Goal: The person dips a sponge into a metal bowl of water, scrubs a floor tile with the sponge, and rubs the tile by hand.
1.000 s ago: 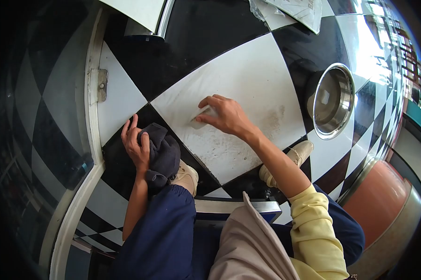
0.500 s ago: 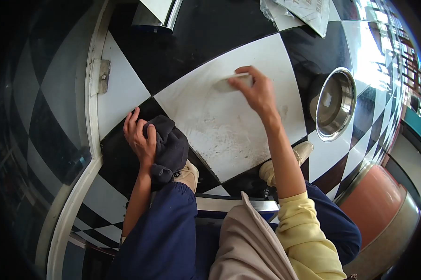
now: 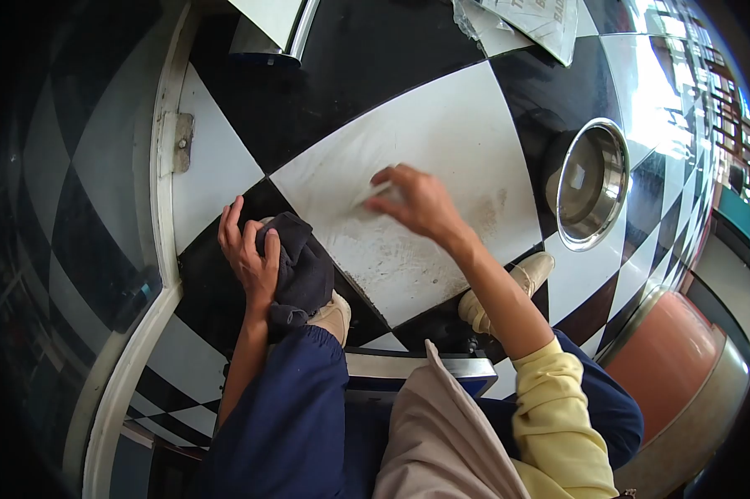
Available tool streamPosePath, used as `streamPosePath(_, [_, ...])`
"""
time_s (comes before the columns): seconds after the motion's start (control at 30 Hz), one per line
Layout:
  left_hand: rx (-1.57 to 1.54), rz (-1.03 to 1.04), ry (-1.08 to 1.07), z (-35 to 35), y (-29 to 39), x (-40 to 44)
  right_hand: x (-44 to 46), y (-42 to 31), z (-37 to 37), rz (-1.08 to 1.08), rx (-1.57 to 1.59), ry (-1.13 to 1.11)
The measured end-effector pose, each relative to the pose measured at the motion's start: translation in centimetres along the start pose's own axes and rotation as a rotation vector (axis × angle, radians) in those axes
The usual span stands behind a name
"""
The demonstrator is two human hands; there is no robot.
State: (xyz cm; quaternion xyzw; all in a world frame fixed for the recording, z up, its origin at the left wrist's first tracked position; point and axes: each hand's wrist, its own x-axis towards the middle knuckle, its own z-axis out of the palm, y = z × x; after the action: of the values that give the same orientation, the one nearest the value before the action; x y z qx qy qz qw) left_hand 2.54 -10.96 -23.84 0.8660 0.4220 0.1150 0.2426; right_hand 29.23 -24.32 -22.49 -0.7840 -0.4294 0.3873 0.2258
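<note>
Between right fingers (image 3: 405, 174): block (image 3: 373, 195) (blurred).

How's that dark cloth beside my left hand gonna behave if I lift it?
The dark cloth will probably flop and hang limp, since it lies bunched in soft folds beside your left hand. Being crumpled fabric, it's unlikely to roll or break. It may be fairly light, though I can't tell whether it's wet.
</note>
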Motion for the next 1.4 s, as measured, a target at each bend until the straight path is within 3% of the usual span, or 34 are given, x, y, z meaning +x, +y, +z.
streamPosePath(0.17, [0.004,0.002,0.004,0.3,-0.9,-0.2,1.4,2.1,-4.1,0.299,0.266,0.296])
streamPosePath(0.23, [0.011,0.009,-0.001,0.3,-0.7,0.0,0.9,1.7,-3.8,0.352,0.279,0.28])
streamPosePath(0.33, [0.029,0.023,-0.001,0.0,0.0,0.2,-0.9,0.3,0.3,-0.053,-0.033,0.058])
streamPosePath(0.43, [0.03,0.044,-0.002,-0.7,0.5,-0.1,0.3,1.0,-1.9,0.209,0.169,0.131])
streamPosePath(0.5, [0.023,0.049,-0.017,-1.0,0.6,-0.6,1.1,2.7,-3.9,0.306,0.267,0.334])
streamPosePath(0.57, [0.015,0.052,-0.029,-0.8,0.4,-0.7,1.1,2.7,-3.1,0.245,0.22,0.333])
streamPosePath(0.67, [0.007,0.075,-0.04,-0.2,0.0,-0.3,-0.6,0.6,-0.5,-0.036,-0.013,0.007])
streamPosePath(0.77, [0.0,0.067,-0.04,0.1,-0.6,-0.4,0.8,2.2,-2.0,0.15,0.197,0.15])
streamPosePath(0.9, [0.002,0.075,-0.048,0.3,-0.8,-0.2,1.3,2.6,-2.3,0.1,0.207,0.263])
streamPosePath(0.97, [0.004,0.073,-0.048,0.4,-0.9,-0.2,0.3,-0.1,-1.3,0.006,0.003,0.002])
streamPosePath(1.03, [0.004,0.061,-0.043,0.5,-0.9,-0.2,0.4,0.8,-1.2,-0.03,-0.001,0.061])
streamPosePath(1.1, [0.011,0.046,-0.044,0.4,-0.9,-0.4,1.7,1.7,-3.7,0.221,0.203,0.169])
streamPosePath(1.13, [0.014,0.045,-0.049,0.4,-0.8,-0.3,2.3,2.1,-4.1,0.229,0.23,0.285])
streamPosePath(1.23, [0.018,0.056,-0.054,0.6,-0.8,-0.1,1.1,1.2,-2.8,0.132,0.054,0.148])
streamPosePath(1.27, [0.024,0.055,-0.052,0.5,-0.8,-0.1,0.6,0.6,-2.0,-0.031,0.029,0.069])
streamPosePath(1.3, [0.023,0.05,-0.051,0.6,-0.8,-0.2,0.0,0.3,-1.6,-0.038,-0.058,-0.06])
streamPosePath(1.37, [0.024,0.038,-0.051,0.5,-0.8,-0.2,0.6,1.1,-2.5,0.022,0.044,0.033])
streamPosePath(1.4, [0.02,0.034,-0.051,0.5,-0.8,-0.2,1.2,1.7,-3.7,0.19,0.132,0.071])
